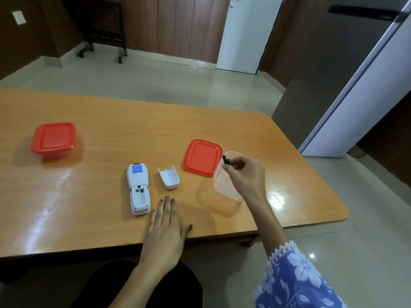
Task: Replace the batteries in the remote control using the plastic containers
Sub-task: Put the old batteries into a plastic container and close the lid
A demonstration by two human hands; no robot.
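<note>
A wooden counter (pixel 89 121) carries everything. At its far left sits a closed box (pixel 53 140) with a red lid. Right of centre a loose red lid (pixel 201 157) lies flat, touching an open clear box (pixel 224 183). The remote (pixel 138 188) lies face down, battery bay open and bare, its cover (pixel 169 177) just beside. The left hand (pixel 165 227) rests flat, fingers spread. The right hand (pixel 244 172) pinches a dark battery (pixel 226 161) over the clear box.
</note>
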